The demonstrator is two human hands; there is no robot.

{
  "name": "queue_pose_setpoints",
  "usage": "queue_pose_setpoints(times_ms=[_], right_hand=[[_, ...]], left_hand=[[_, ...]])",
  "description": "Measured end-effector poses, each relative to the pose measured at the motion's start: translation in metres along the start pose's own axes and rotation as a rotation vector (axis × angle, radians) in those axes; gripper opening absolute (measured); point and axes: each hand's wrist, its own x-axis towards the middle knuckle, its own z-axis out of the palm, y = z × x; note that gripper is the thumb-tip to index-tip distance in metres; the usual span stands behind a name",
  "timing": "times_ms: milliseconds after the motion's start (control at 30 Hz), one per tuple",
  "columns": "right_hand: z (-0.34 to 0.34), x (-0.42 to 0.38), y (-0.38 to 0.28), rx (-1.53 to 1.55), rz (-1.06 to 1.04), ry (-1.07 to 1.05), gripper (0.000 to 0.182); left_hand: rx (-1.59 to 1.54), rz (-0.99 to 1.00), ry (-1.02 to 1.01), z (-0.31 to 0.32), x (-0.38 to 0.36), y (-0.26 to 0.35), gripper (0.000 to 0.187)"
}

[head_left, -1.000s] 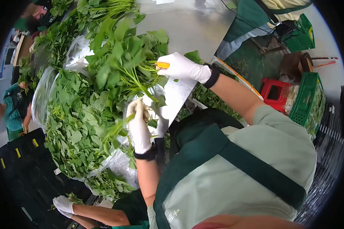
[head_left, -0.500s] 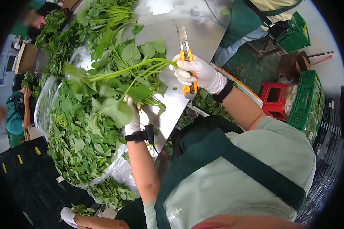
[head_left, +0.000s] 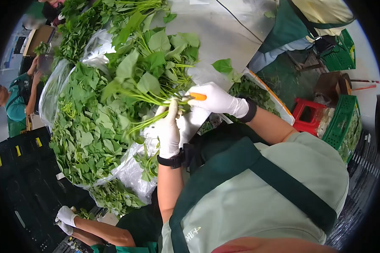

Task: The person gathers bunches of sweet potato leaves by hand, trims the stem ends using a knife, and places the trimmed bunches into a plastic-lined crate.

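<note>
My left hand (head_left: 169,133), in a white glove with a black wrist strap, is closed around a bunch of green leafy stems (head_left: 158,99). The leaves fan out to the upper left and the stem ends lie by my fingers. My right hand (head_left: 213,98), also gloved, is closed on a utility knife (head_left: 198,96). Only part of its orange handle shows; the blade is hidden. The right fingers are at the stem ends, close beside the left hand. A large heap of leafy greens (head_left: 86,130) lies left of the bunch.
Under the greens are a metal table (head_left: 228,33) and clear plastic sheeting (head_left: 131,179). A loose leaf (head_left: 222,65) lies on the table. To the right are a red stool (head_left: 305,114) and a green crate (head_left: 341,120). Co-workers stand at upper right, left and lower left.
My right hand has moved down to the stem ends beside my left, and the knife blade has gone out of sight. The long stem it held is no longer stretched across to it.
</note>
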Motion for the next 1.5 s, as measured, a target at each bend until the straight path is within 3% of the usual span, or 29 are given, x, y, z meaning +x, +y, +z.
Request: queue_pose_setpoints(times_ms=[33, 100, 300, 367, 500, 567, 667, 767, 800, 833, 967, 1033, 1067, 1167, 1367, 1433, 1500], right_hand=[[0.000, -0.001, 0.002, 0.002, 0.014, -0.001, 0.026], [-0.005, -0.002, 0.001, -0.003, 0.237, 0.019, 0.029], [0.006, -0.017, -0.016, -0.156, 0.150, -0.113, 0.030], [0.010, -0.020, -0.008, -0.167, 0.247, -0.205, 0.029], [-0.009, -0.029, 0.037, -0.219, 0.408, -0.027, 0.021], [-0.016, -0.019, 0.035, -0.176, 0.394, 0.019, 0.020], [0.001, 0.007, 0.033, -0.202, 0.301, -0.019, 0.020], [0.038, 0.024, 0.037, -0.303, 0.149, -0.123, 0.022], [0.052, 0.026, 0.044, -0.375, 0.160, -0.170, 0.025], [0.062, 0.024, 0.052, -0.370, 0.155, -0.174, 0.025], [0.070, 0.030, 0.054, -0.347, 0.208, -0.166, 0.026], [0.060, 0.029, 0.053, -0.168, 0.317, -0.124, 0.025], [0.055, 0.028, 0.055, 0.025, 0.444, -0.134, 0.027], [0.054, 0.026, 0.080, -0.002, 0.430, -0.048, 0.027], [0.048, 0.015, 0.075, -0.081, 0.451, -0.109, 0.028], [0.047, 0.015, 0.071, -0.106, 0.438, -0.039, 0.023], [0.043, 0.015, 0.070, -0.096, 0.448, -0.022, 0.023]], left_hand=[[0.043, 0.033, 0.070, 0.001, -0.004, 0.002, 0.021], [-0.198, 0.049, 0.061, 0.002, -0.009, 0.007, 0.023], [-0.100, 0.105, 0.172, 0.003, -0.019, -0.002, 0.025], [-0.086, 0.146, 0.177, -0.001, -0.023, -0.004, 0.023], [-0.531, 0.134, 0.258, -0.034, -0.030, 0.006, 0.018], [-0.994, 0.032, -0.063, -0.077, -0.033, -0.002, 0.014], [-0.984, -0.153, 0.063, -0.103, -0.040, -0.025, 0.012], [-0.774, -0.150, 0.197, -0.073, -0.047, -0.029, 0.015], [-0.096, 0.079, 0.260, -0.067, -0.047, -0.040, 0.020], [-0.369, -0.013, 0.364, -0.055, -0.046, -0.029, 0.022], [-0.374, 0.112, 0.300, -0.064, -0.039, -0.048, 0.025], [-0.327, 0.073, 0.142, -0.069, -0.025, -0.063, 0.024], [-0.344, -0.012, 0.197, -0.052, -0.021, -0.054, 0.022], [-0.109, 0.041, 0.232, -0.033, 0.003, -0.067, 0.019], [0.072, 0.052, 0.236, -0.018, 0.060, -0.103, 0.019], [-0.071, -0.142, 0.221, -0.018, 0.060, -0.084, 0.020], [-0.202, -0.149, 0.102, -0.016, 0.046, -0.061, 0.011]])
